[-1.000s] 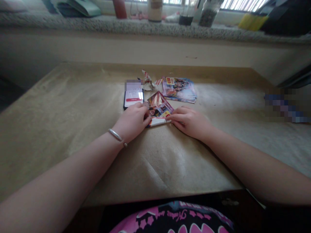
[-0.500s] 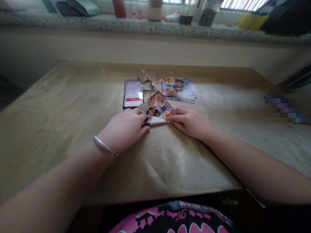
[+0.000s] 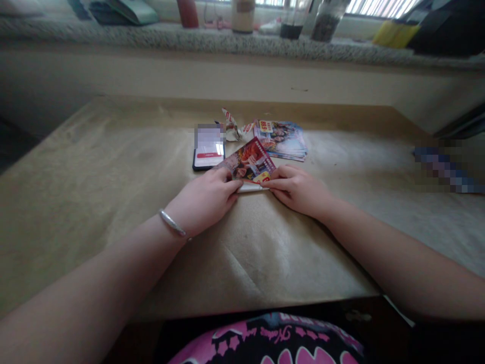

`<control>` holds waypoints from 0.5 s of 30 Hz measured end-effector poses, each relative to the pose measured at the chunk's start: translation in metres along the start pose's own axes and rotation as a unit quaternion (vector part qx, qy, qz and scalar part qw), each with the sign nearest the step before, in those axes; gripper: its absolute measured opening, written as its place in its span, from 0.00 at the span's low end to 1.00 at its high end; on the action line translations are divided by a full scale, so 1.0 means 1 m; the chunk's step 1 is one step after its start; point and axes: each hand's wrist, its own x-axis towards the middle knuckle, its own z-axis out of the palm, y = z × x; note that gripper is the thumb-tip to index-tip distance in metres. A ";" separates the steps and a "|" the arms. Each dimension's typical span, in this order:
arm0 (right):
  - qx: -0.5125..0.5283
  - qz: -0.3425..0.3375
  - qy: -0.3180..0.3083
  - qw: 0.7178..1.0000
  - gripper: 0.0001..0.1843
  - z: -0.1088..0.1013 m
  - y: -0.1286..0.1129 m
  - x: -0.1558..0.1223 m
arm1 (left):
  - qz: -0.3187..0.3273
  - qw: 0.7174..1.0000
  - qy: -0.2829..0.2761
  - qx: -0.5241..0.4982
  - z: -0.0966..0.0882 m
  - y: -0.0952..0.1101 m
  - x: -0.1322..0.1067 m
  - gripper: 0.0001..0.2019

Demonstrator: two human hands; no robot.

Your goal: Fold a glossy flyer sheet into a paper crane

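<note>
The partly curled left hand [image 3: 202,199] and right hand [image 3: 297,189] pin the glossy flyer [image 3: 248,162], its fold now hiding more of the white edge [image 3: 250,188].

**Left hand shifts right onto the folded flyer**

The left hand [image 3: 204,199] has moved right and slightly up since the last picture. Its fingers [image 3: 235,185] now cover the left end of the white folded strip [image 3: 250,187]. The printed panel of the glossy flyer [image 3: 249,161] has swung round, its top corner now further right.
</note>
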 end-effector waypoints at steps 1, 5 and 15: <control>0.002 0.000 0.001 1.000 0.16 0.000 0.001 0.000 | 0.001 1.000 0.001 0.004 0.000 0.000 0.000 0.17; 0.022 0.008 0.004 1.000 0.16 0.002 0.003 0.001 | -0.003 1.000 0.005 0.029 -0.001 0.002 0.001 0.17; 0.025 0.018 0.009 0.999 0.13 -0.001 0.004 0.001 | -0.002 0.999 0.014 0.037 -0.002 0.006 0.002 0.16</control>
